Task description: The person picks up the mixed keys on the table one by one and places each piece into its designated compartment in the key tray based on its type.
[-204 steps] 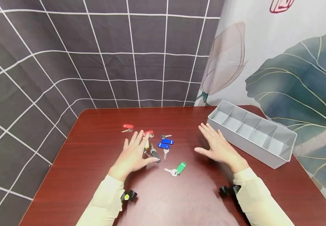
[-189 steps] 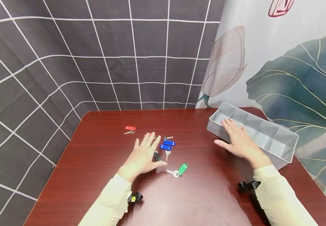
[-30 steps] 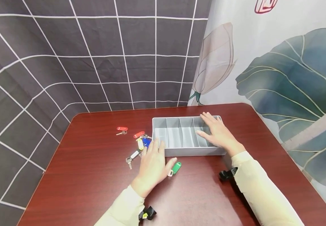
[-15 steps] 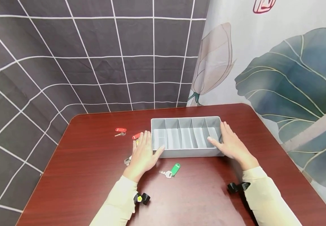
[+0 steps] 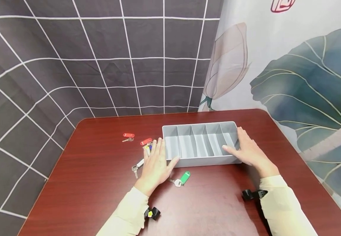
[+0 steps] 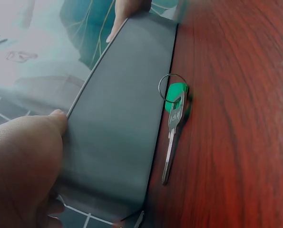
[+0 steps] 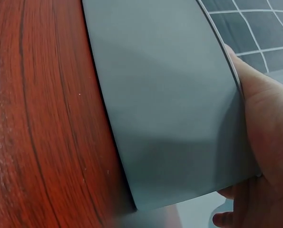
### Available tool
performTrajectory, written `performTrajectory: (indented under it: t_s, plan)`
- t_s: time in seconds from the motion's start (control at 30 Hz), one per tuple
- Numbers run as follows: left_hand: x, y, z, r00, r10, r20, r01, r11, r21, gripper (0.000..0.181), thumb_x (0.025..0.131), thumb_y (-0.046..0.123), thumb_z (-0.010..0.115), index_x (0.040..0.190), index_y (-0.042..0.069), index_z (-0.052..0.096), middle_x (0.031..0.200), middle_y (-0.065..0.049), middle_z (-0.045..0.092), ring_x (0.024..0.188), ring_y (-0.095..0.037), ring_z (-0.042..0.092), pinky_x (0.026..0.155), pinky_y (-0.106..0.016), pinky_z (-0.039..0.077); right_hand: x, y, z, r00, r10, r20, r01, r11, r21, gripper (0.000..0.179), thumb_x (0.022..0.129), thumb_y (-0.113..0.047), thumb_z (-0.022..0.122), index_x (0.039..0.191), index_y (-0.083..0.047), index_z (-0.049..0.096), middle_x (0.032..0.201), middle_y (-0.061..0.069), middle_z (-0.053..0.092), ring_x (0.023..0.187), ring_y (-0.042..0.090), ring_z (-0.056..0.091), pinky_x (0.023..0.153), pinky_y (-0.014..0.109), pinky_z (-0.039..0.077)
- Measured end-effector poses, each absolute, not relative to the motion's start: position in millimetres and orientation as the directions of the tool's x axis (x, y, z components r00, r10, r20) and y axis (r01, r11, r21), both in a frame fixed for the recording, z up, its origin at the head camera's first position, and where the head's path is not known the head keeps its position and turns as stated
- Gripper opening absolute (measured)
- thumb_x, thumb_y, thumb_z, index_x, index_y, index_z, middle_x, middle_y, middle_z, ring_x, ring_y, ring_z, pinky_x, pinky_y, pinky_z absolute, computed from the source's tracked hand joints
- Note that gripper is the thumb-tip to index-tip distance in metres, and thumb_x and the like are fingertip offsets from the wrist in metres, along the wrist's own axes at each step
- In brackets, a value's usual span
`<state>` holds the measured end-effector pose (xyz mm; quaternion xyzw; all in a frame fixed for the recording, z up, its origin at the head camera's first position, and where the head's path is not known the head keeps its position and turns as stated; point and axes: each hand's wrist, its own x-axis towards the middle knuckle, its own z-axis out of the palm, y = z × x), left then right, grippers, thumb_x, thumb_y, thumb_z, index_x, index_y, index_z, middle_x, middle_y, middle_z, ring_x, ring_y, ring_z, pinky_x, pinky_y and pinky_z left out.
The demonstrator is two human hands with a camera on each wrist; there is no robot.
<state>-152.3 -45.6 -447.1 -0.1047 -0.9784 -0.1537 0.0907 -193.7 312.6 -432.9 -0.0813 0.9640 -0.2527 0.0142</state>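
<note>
Gray five-part tray [image 5: 209, 161], gripped at both ends, right of center on a red-brown table [image 5: 200, 209].

Nearest: green-tagged key [image 5: 185, 177], loose before the tray's front wall, clear of either grip. Left hand [image 5: 155, 167]: thumb on the front rim, fingers extended close together along the left end. Right hand [image 5: 250, 150]: thumb over the front rim, fingers against the right end; farther fingers partly hidden. Opposed holds presumably keep the tray square and steady. Left of the tray: one bare-metal key [image 5: 134, 168], its tag part-covered; yellow tag [image 5: 147, 150], largely behind the left hand; near red tag [image 5: 146, 141]; far red tag [image 5: 129, 135], lying apart. Farthest: dark grid cloth [image 5: 147, 39] and leaf-printed cloth [image 5: 306, 98], apparently hung as backdrop.
</note>
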Motion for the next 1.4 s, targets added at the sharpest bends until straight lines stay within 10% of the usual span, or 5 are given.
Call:
performTrajectory:
  t_s: [0.93, 1.4]
  plan:
    - [-151.9, -53.2, -445.3, -0.967, 0.191, 0.168, 0.231, 0.937, 0.263, 0.091, 0.088, 0.072, 0.037, 0.151, 0.007, 0.028, 0.155, -0.013, 0.028, 0.143, -0.033, 0.021, 0.110, -0.061, 0.013, -191.6, 314.6, -428.8, -0.986, -0.167, -0.017, -0.136, 0.855, -0.500, 0.102, 0.089, -0.060, 0.054, 0.152, 0.000, 0.001, 0.156, 0.029, 0.007, 0.142, 0.046, 0.009, 0.103, 0.072, 0.011]
    - [-164.7, -135.0, -408.7, -0.968, 0.226, 0.110, 0.251, 0.894, 0.372, 0.075, 0.087, 0.046, 0.065, 0.141, 0.000, 0.044, 0.146, -0.022, 0.040, 0.136, -0.039, 0.033, 0.106, -0.060, 0.026, -191.0, 315.1, -432.8, -0.986, -0.169, -0.011, -0.138, 0.839, -0.526, 0.104, 0.089, -0.058, 0.056, 0.152, -0.001, -0.004, 0.156, 0.028, 0.004, 0.142, 0.045, 0.008, 0.103, 0.071, 0.011]
